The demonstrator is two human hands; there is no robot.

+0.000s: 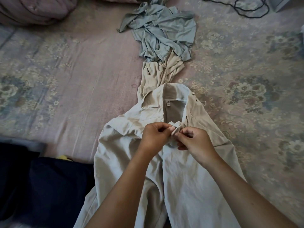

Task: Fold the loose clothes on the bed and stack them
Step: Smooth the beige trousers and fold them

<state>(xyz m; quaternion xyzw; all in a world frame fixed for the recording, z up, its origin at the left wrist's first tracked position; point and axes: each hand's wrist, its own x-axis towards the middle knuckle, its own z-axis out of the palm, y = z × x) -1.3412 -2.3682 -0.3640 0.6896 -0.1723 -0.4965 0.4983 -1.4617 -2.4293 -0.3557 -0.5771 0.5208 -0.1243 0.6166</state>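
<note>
Dark garments, one heap: a navy pile [41, 186] lies at the near left edge of the bed; a scrap of yellow [65, 157] shows at its far edge.
Quilt, one: a rolled pinkish quilt [32, 10] sits at the far left corner.
Bed sheet, one: pink floral bed sheet [74, 71] under everything.
Loose clothes, three in a line down the middle: a crumpled grey-blue garment [164, 30] farthest off; a beige garment [158, 74] twisted just below it, its far end under the grey-blue one; pale cream trousers [128, 162] nearest, waistband open toward the far side and overlapping the beige piece, legs running toward the person.
Hands, two: both meet at the trouser fly, just below the open waistband.
Left hand [153, 137]: fingers curled tight, thumb and forefinger pinching the left edge of the waistband flap [175, 127].
Right hand [195, 142]: fingers curled, fingertips pinching the right edge of the same flap, nearly touching the left hand.
Cable, one: a black cable [246, 9] loops at the far right of the bed.
Grey object, one: a corner of something grey [286, 4] shows at the top right edge; what it is cannot be told.
</note>
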